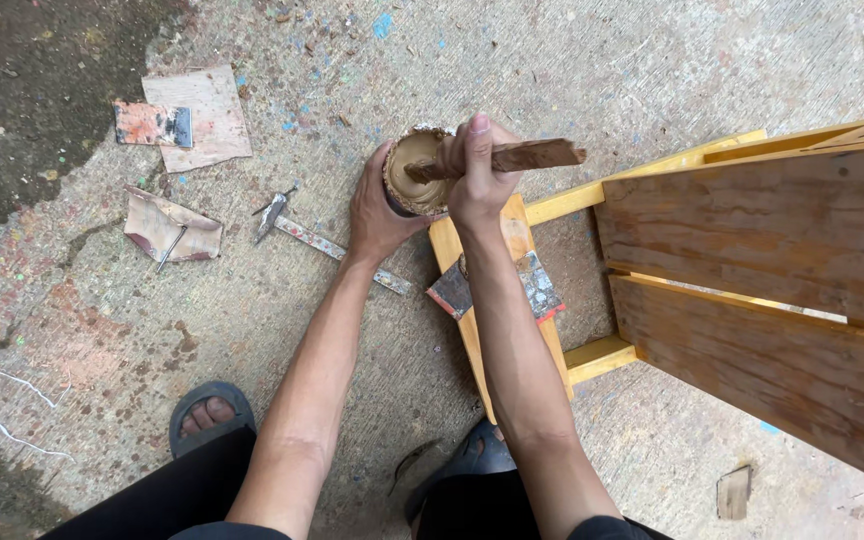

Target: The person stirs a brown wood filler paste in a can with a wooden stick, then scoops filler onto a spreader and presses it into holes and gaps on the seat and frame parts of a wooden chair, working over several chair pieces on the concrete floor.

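A small round can (414, 172) full of brown paste sits at the end of a yellow wooden leg (512, 330). My left hand (376, 208) wraps around the can's left side. My right hand (474, 172) grips a rough wooden stick (522, 157) whose tip dips into the paste. A scraper with a smeared flat blade (537, 288) lies across the yellow leg, below my right forearm.
A wooden piece of furniture with brown planks (752, 260) and yellow frame lies on its side at right. On the concrete floor lie a hammer (297, 228), torn cardboard (198, 115), a crumpled scrap with a nail (168, 232), and a small wood block (733, 492). My sandalled foot (210, 412) is at lower left.
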